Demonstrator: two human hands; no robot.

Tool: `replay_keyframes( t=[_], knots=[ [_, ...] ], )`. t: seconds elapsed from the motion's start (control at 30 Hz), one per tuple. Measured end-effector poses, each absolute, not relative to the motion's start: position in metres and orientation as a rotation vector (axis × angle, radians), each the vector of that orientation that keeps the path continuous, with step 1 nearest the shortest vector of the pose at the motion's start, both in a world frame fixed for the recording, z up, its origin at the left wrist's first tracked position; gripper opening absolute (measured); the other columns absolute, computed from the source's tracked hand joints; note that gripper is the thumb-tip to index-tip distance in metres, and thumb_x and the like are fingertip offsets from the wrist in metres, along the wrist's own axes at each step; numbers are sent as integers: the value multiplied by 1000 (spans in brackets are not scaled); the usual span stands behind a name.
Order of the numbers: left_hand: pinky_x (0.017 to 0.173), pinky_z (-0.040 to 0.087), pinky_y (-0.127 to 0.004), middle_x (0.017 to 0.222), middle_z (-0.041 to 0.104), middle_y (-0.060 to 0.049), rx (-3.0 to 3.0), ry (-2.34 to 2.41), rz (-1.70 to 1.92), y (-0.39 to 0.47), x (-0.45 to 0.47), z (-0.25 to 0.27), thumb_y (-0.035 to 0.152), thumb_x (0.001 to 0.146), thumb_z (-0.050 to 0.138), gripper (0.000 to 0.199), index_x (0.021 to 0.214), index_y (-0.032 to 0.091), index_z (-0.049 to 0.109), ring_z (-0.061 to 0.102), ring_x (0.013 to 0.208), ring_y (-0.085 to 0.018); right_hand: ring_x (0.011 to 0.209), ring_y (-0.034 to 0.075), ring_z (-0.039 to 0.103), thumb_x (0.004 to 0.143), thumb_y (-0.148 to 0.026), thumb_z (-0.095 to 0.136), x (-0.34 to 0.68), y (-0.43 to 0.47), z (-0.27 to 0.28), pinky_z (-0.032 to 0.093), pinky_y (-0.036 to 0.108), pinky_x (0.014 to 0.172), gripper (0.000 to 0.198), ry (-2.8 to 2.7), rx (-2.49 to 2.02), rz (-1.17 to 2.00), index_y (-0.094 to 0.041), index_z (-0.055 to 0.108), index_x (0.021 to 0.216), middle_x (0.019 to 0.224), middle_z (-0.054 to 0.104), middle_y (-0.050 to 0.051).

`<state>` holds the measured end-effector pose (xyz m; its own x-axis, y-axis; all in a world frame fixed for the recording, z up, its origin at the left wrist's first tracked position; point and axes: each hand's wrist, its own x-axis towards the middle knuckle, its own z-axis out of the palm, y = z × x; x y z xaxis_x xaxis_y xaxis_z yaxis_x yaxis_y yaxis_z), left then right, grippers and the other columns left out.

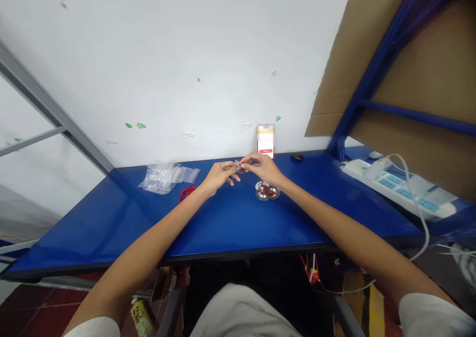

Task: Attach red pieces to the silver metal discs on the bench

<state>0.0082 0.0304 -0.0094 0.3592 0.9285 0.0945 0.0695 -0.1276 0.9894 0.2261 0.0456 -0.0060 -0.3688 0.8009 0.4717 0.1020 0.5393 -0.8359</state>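
Observation:
My left hand (218,177) and my right hand (263,167) meet above the middle of the blue table. Between their fingertips is a small shiny metal disc (239,168), mostly covered by the fingers. A bit of red shows at the right fingertips, perhaps cord. The left thumb and index finger pinch the disc's left side while the other fingers hang loose. Just below my right hand, several silver dish-shaped discs (272,192) with red cord lie overlapped. A tangle of red cord (186,192) rests to the left of my left hand.
Clear plastic bags (161,177) lie at the table's back left. A lit phone (265,146) leans on the wall behind my right hand. Near it sits a small black round object (297,156). A white power strip (399,188) with a cable runs along the right side.

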Motion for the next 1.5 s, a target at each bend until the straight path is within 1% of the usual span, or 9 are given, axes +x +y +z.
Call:
replay_keyframes(
  t=[0.13,0.27,0.57,0.77,0.87,1.03,1.17,1.37,1.5],
  knots=[
    [54,50,-20,95,76,-12,1428,952,1014,28,7,-5,44,81,85,36,98,13,74,71,75,-16,107,23,72,94,-44,77,220,33,-1,64,43,97,25,-1876,-676,811,-28,78,113,116,72,7],
    [51,45,-19,78,67,-3,1394,953,1015,24,8,-4,34,82,78,22,92,16,69,65,66,-12,114,26,69,85,-37,86,221,26,5,66,44,95,46,-2005,-616,796,-33,74,129,131,67,8],
    [50,41,-23,63,62,0,1750,1090,911,27,-16,30,30,79,67,11,80,19,64,56,53,-12,99,23,73,88,-31,80,226,34,3,66,43,91,46,-1996,-676,700,-30,73,134,120,72,7],
    [50,37,-27,57,63,-1,2083,1378,74,36,-108,78,46,69,81,25,65,23,71,56,49,-15,107,24,72,89,-32,78,234,43,4,67,40,87,51,-1915,-720,640,-30,71,139,122,74,8],
    [50,32,-28,52,58,-1,2205,1468,127,35,-111,81,58,74,79,41,58,23,66,50,47,-15,107,24,73,89,-33,79,233,43,4,67,41,88,51,-1901,-742,648,-28,71,139,123,75,8],
    [57,44,-26,69,69,-5,2166,1211,510,23,-51,63,61,93,65,44,85,20,75,60,58,-16,115,24,74,90,-33,80,226,35,1,64,45,101,63,-1912,-668,792,-32,60,150,137,73,7],
    [58,49,-25,84,75,-9,1968,904,682,18,-12,38,59,93,70,41,96,18,73,68,68,-16,134,27,68,92,-32,80,217,29,-5,52,50,119,58,-1967,-607,832,-35,62,147,149,67,6],
    [56,52,-25,82,71,-8,1798,988,847,24,-6,21,58,89,79,44,95,16,69,68,72,-16,127,26,71,91,-33,81,213,32,-9,57,49,114,44,-1867,-589,989,-31,69,132,136,74,5],
    [62,57,-26,100,74,-11,1645,986,872,26,-9,17,59,90,78,50,110,15,69,72,80,-18,130,24,70,89,-30,84,215,29,-4,52,45,119,45,-1912,-585,844,-33,70,132,135,74,4]
  ],
)
